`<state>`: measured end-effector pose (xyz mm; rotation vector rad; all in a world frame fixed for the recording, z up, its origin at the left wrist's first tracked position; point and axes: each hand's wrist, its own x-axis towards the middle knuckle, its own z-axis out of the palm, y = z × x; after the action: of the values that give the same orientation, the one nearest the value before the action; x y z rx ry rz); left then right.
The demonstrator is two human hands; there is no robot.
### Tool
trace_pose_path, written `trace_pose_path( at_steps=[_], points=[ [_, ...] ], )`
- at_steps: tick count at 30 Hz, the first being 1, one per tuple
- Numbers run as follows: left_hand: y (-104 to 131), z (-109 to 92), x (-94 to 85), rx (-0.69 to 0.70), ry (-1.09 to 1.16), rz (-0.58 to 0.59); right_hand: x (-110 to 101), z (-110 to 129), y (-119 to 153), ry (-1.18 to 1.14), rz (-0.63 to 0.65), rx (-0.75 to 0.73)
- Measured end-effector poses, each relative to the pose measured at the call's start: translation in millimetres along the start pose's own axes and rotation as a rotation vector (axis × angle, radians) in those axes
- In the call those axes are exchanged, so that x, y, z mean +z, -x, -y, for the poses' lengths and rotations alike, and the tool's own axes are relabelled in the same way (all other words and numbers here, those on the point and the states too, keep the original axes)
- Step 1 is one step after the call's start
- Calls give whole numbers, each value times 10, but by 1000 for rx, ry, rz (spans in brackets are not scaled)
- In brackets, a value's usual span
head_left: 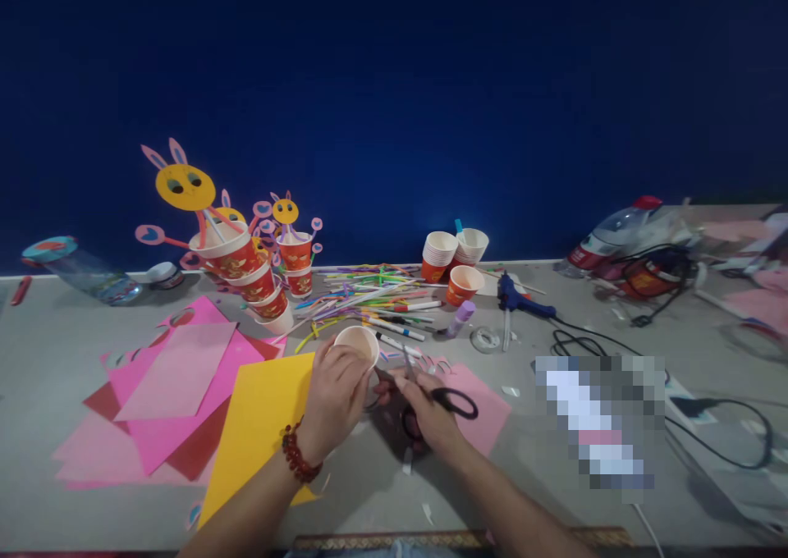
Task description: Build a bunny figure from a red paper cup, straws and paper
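My left hand, with a beaded bracelet at its wrist, is closed around a paper cup. The cup's pale open mouth faces up toward me, and my fingers cover much of its side. In my right hand is a pair of scissors with black handles. Their blades look spread, pointing toward the cup's right side; whether they touch it I cannot tell. Beneath and beside my right hand lies pink paper. Yellow paper lies under my left forearm.
Finished bunny-faced cup figures stand at the back left. Pink sheets lie left. Pens and pipe cleaners fill the middle back, near stacked cups, a glue stick, tape and a corded glue gun.
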<state>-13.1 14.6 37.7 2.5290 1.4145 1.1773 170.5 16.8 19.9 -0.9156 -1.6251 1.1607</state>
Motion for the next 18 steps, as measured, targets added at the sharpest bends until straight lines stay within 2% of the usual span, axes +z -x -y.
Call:
trace_pose_path(
  at_steps=[4,9,13,15,18],
  points=[
    [-7,-17,-13,51,-67,-14,99,-9,12,-183,-62,133],
    [-22,6,-16,-26,-4,36,-78,-35,-33,102,54,-44],
    [-27,-13,-14,-20,23,63,-174,-67,-48,120,78,-79],
    [-29,-44,-19,-9,1,23,-125,-66,-29,72,40,-4],
    [-29,-81,-22,13,-48,-39,19,-43,3,-209,-91,223]
  ],
)
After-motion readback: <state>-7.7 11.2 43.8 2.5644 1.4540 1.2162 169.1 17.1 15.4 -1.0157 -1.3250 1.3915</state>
